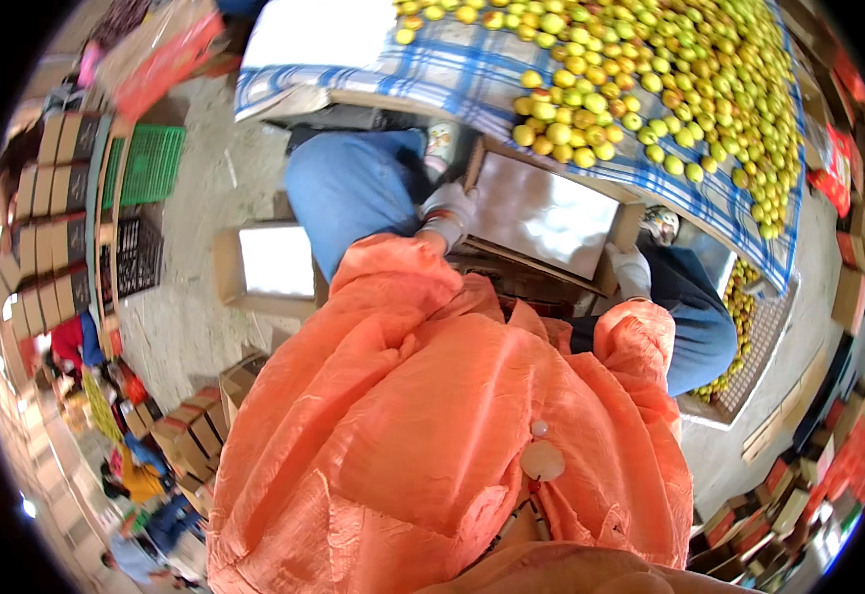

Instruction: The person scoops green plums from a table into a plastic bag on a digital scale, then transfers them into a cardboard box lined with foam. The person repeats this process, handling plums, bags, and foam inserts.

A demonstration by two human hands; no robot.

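Note:
Between my knees is a cardboard box [629,223] with a white sheet [544,211] on top of its contents; rounded shapes show through it. My left hand [449,209], in a pale glove, grips the box's left wall. Around the right wall is my right hand [631,272], gloved too. Just beyond the box stands a table with a blue and white checked cloth [447,70], heaped with yellow-green round fruit [588,104]. At the cloth's left end lies a bright white sheet or panel [317,33].
A second cardboard box [228,267] with a white inside sits on the floor at left. Green [147,165] and black [139,256] plastic crates stand by stacked cartons [58,185]. A crate of fruit [763,356] is at right. Other people [143,475] are far off at lower left.

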